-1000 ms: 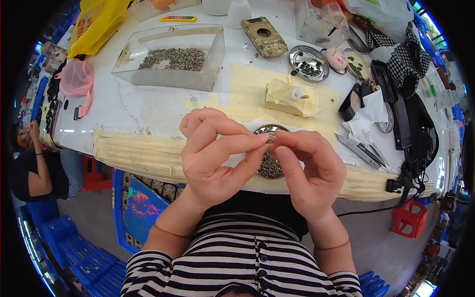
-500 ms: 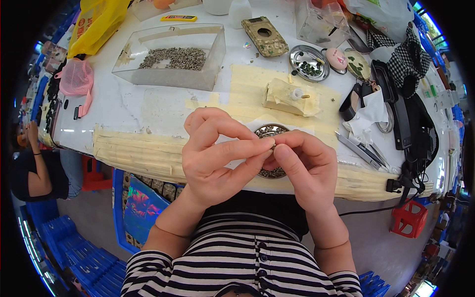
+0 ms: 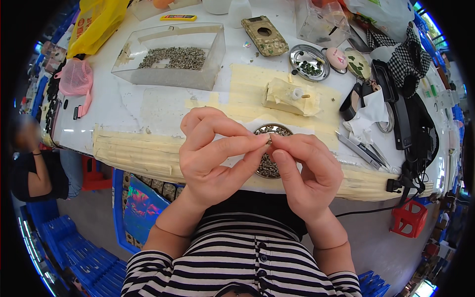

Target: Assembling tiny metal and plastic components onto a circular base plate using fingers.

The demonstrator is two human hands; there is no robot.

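Above a round metal dish (image 3: pixel 263 129) of small greyish parts, my two hands meet at their fingertips. Thumb and forefinger of my left hand (image 3: pixel 210 156) pinch a tiny greyish part (image 3: pixel 269 142), too small to make out well. My right hand (image 3: pixel 311 171) comes in from the other side with curled fingers. Its forefinger tip is at the tiny part and its thumb tip sits a little lower; whether it grips anything between them is hidden. Beyond my hands stands a tape-wrapped block (image 3: pixel 282 99) with a small white nozzle-like piece on top.
A clear box (image 3: pixel 203 81) of similar small parts stands at the back left. A camouflage-patterned case (image 3: pixel 264 37) and a metal dish with dark green bits (image 3: pixel 324 62) lie farther back. Tweezers (image 3: pixel 358 151) rest at the right. A person (image 3: pixel 37 173) is at the far left.
My fingertips have shifted slightly left. The right thumb has slid down and apart from the left fingertips, so more of the tiny part and the dish shows.
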